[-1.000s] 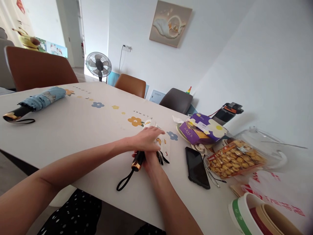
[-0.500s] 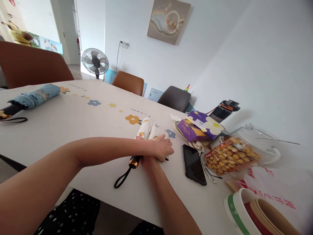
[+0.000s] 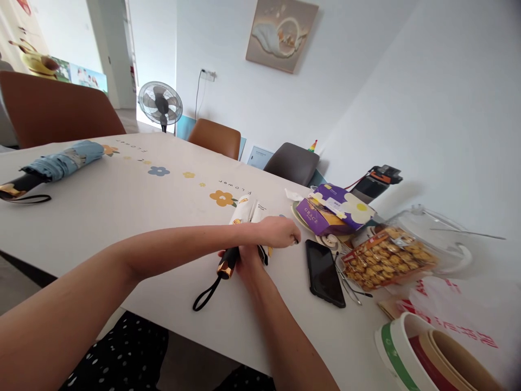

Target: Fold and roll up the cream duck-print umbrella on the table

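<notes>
The right hand (image 3: 246,262) has its fingers wrapped around the folded umbrella (image 3: 243,210) just above its black handle (image 3: 228,264). The umbrella lies on the surface (image 3: 122,217), its wrist loop (image 3: 205,296) trailing toward the person. The left hand (image 3: 277,231) crosses over the right one, its fingers curled together on the white patterned canopy and their tips pinching what looks like a small dark strap end. A black phone (image 3: 324,266) lies just beyond those fingertips, and a blue umbrella (image 3: 61,163) lies well apart.

Purple box (image 3: 325,209), just right of the left hand (image 3: 277,232): "GRACE". Tablecloth (image 3: 122,217), beyond the hand: "FLOWER", printed upside down. White bag (image 3: 456,309), far right: red print, illegible.
</notes>
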Tool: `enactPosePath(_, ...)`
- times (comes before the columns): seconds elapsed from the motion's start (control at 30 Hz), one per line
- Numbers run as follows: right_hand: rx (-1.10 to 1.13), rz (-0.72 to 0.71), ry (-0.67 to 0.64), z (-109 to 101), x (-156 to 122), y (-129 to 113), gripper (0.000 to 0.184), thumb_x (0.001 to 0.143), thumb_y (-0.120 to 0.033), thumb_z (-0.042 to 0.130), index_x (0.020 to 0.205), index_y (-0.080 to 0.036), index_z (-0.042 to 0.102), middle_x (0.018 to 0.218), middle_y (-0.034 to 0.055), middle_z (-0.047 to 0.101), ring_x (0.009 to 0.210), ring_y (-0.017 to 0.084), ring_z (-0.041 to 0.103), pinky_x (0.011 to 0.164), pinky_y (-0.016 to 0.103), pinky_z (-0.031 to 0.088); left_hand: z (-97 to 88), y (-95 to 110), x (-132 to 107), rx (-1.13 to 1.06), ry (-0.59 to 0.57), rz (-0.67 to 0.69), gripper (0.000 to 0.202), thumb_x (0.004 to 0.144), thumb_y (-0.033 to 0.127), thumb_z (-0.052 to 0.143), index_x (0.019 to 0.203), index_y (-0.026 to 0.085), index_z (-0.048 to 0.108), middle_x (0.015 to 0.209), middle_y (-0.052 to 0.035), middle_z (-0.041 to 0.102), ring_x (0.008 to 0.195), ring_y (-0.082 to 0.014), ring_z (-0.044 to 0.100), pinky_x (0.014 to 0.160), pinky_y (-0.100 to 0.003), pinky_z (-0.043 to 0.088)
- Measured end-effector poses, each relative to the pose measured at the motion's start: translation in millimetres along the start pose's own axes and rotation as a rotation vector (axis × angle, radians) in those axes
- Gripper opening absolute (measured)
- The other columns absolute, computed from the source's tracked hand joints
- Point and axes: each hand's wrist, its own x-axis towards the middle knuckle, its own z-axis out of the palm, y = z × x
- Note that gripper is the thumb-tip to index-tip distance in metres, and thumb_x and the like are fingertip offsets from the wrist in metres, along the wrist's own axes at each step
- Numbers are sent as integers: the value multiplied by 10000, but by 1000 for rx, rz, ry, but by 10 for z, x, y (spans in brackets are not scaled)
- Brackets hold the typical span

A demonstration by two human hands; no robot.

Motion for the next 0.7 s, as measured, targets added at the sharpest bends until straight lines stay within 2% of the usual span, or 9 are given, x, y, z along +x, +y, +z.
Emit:
enactPosePath(0.07, 59, 65, -57, 6, -27, 83, 92, 743, -263, 510, 736, -172, 514, 509, -12, 524, 427, 141, 529, 407, 276, 450, -138, -1, -25, -99, 88, 4, 337, 733, 119, 435, 878, 257, 706, 971, 2, 660, 866, -180, 576, 703, -249, 418)
enactPosePath(0.17, 125, 158, -106, 6, -15, 110, 162, 716, -290, 552, 709, -129, 535, 523, 8, 543, 406, 115, 520, 394, 246, 460, -371, -26, -150, -224, 280, -42, 300, 737, 144, 459, 849, 248, 718, 912, 3, 660, 831, -178, 569, 758, -256, 423)
enactPosePath(0.23, 147, 171, -107, 4, -7, 88, 206, 710, -323, 586, 699, -121, 543, 545, 11, 552, 403, 100, 512, 409, 243, 482, -508, -86, -299, -264, 424, -105, 275, 763, 176, 464, 868, 239, 711, 921, 0, 643, 818, -166, 559, 788, -259, 416)
enactPosePath(0.37, 188, 192, -94, 14, -32, 42, 231, 675, -324, 654, 733, -127, 548, 570, -1, 557, 418, 94, 512, 434, 252, 514, -653, -353, -705, -115, 666, -215, 339, 806, 185, 432, 1061, 263, 640, 931, -11, 597, 806, -142, 542, 797, -254, 401)
enactPosePath(0.43, 204, 201, -89, 25, -52, 30, 229, 660, -298, 674, 753, -132, 546, 596, -4, 560, 439, 105, 535, 437, 261, 521, -647, -535, -914, -16, 711, -308, 359, 804, 180, 417, 1070, 282, 636, 882, -9, 585, 768, -135, 542, 771, -244, 407)
enactPosePath(0.5, 214, 207, -85, 38, -68, 22, 235, 646, -272, 687, 777, -132, 552, 630, 1, 564, 489, 135, 580, 439, 277, 527, -599, -709, -1091, -14, 729, -394, 329, 791, 190, 413, 984, 270, 667, 865, -7, 594, 750, -132, 543, 743, -231, 415)
enactPosePath(0.57, 217, 213, -94, 49, -79, 15, 250, 638, -261, 696, 803, -129, 564, 657, 10, 567, 566, 179, 626, 446, 294, 532, -526, -849, -1218, -106, 711, -480, 292, 771, 209, 415, 887, 240, 681, 868, -8, 608, 705, -123, 542, 680, -216, 429)
enactPosePath(0.63, 227, 221, -110, 53, -86, 9, 258, 635, -260, 700, 820, -132, 571, 667, 12, 568, 627, 209, 647, 455, 300, 535, -452, -942, -1290, -234, 688, -579, 278, 748, 226, 416, 850, 219, 674, 774, -10, 603, 610, -113, 523, 583, -208, 431)
enactPosePath(0.7, 247, 238, -111, 48, -87, 5, 252, 636, -253, 700, 819, -135, 573, 664, 7, 564, 623, 194, 641, 467, 299, 539, -397, -993, -1318, -349, 674, -653, 279, 726, 237, 419, 850, 214, 667, 652, -1, 560, 525, -108, 488, 499, -206, 415)
